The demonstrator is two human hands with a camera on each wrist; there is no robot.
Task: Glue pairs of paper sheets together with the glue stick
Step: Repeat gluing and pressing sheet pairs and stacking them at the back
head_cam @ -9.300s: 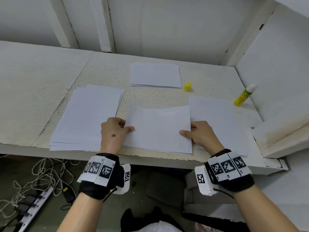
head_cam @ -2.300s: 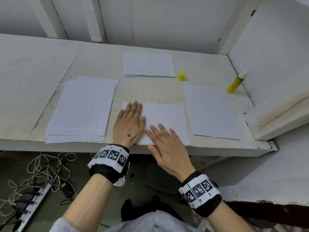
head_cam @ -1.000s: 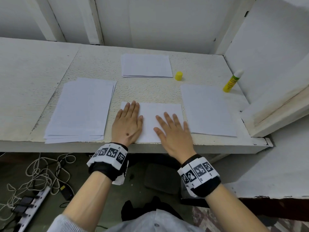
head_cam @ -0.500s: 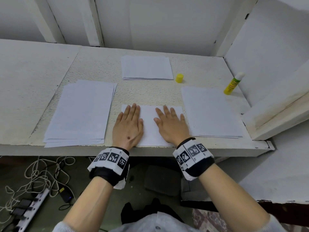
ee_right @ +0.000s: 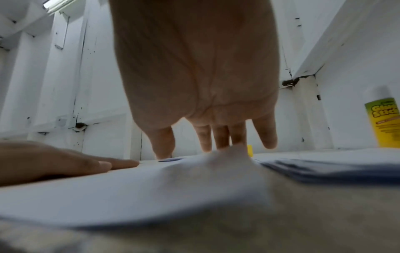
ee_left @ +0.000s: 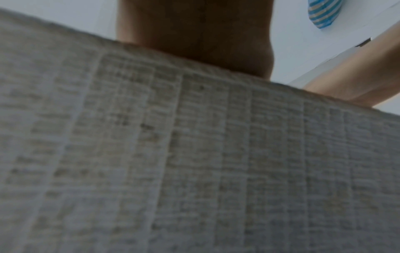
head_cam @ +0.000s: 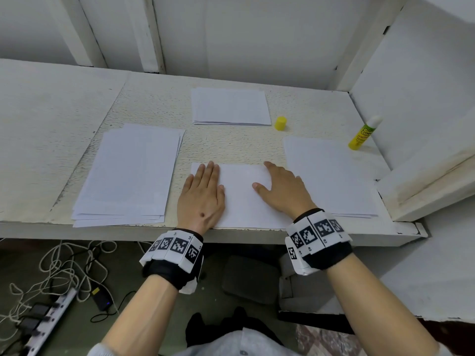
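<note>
Beside hands (head_cam: 244,194), glue stick (ee_right: 384,119) label.

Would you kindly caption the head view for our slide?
Both hands, left and right, press flat on a paper sheet; uncapped glue stick stands aside.

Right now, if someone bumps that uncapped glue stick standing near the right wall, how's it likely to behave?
The glue stick stands tall and narrow on a small base, so it probably tips easily. Being round, it would likely roll afterwards. Its yellow cap sits apart, so the exposed tip might smear the paper stack nearby.
</note>
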